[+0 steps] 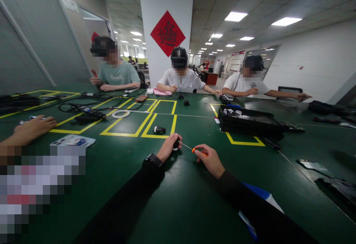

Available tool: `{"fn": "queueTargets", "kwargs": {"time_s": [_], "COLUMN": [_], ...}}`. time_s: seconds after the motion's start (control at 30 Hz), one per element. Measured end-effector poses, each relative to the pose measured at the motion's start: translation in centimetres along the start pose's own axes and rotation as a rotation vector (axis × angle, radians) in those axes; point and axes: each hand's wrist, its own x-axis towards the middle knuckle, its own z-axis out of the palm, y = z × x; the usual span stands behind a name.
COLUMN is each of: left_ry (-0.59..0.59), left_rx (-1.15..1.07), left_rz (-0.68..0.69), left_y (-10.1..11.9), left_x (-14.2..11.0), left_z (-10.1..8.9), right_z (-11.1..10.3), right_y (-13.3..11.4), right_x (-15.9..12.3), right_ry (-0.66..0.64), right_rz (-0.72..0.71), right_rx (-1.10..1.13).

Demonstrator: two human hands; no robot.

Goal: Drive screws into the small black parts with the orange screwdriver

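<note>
My left hand (167, 148), with a dark watch on its wrist, is closed around a small black object with a white band (175, 145), mostly covered by the fingers. My right hand (213, 158) grips the orange handle of a screwdriver (194, 150). Its thin metal shaft points left and reaches the black object; whether the tip sits in a screw is too small to tell. Just beyond my left hand, a similar black and white cylinder (159, 129) lies on its side inside a yellow taped box.
Black cables and an adapter (90, 116), plus a white cable coil (121, 114), lie to the left. A black open case (250, 119) stands at the right. A blue and white packet (260, 195) lies by my right forearm. Several people sit around the green table (191, 195).
</note>
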Motion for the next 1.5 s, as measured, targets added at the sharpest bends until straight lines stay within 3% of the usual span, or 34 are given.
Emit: {"fn": "queueTargets", "kwargs": {"time_s": [0.57,0.77,1.03,1.5], "left_ry": [-0.019,-0.018,0.037,0.011], "left_rx": [0.004,-0.025,0.108,0.019], "left_rz": [0.02,0.021,0.014,0.024], "left_y": [0.3,0.3,0.4,0.3], "left_x": [-0.2,-0.1,-0.1,-0.1], "left_z": [0.2,0.1,0.2,0.0], "right_z": [-0.1,-0.2,-0.3,-0.3], "right_y": [-0.3,0.0,0.2,0.4], "right_x": [-0.1,0.1,0.4,0.2], "right_ry": [0.007,0.088,0.009,0.064], "right_rz": [-0.016,-0.03,-0.018,-0.087], "right_rx": [0.016,-0.031,0.011,-0.026]}}
